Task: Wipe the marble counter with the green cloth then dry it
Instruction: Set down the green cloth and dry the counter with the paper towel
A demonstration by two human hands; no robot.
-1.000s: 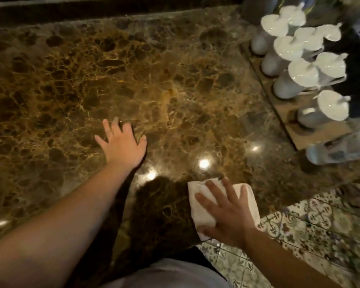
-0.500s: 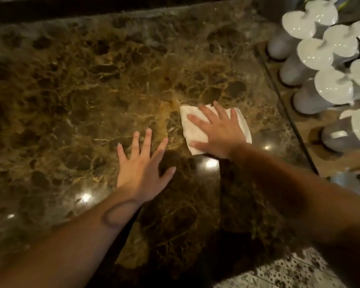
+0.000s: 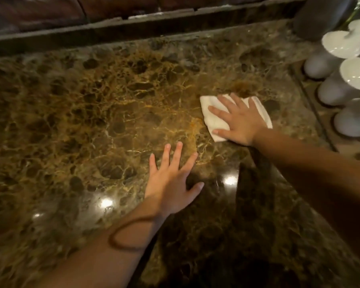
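Observation:
A brown marble counter [image 3: 92, 121] fills the view, glossy with light spots. A folded white cloth [image 3: 213, 119] lies flat on it at the right of centre. My right hand [image 3: 239, 119] presses on the cloth with straight, spread fingers and covers most of it. My left hand [image 3: 170, 181] rests flat on the bare marble, fingers spread, below and left of the cloth. No green cloth is in view.
White jugs with lids [image 3: 351, 80] stand on a wooden tray [image 3: 312, 100] along the right edge, close to the cloth. A dark raised ledge [image 3: 133, 32] runs along the back of the counter. A dark round vessel [image 3: 320, 15] stands at the back right.
My right hand has slid the white cloth from the counter's near edge up towards the back right. My left hand has stayed flat on the marble. The camera has leaned forward.

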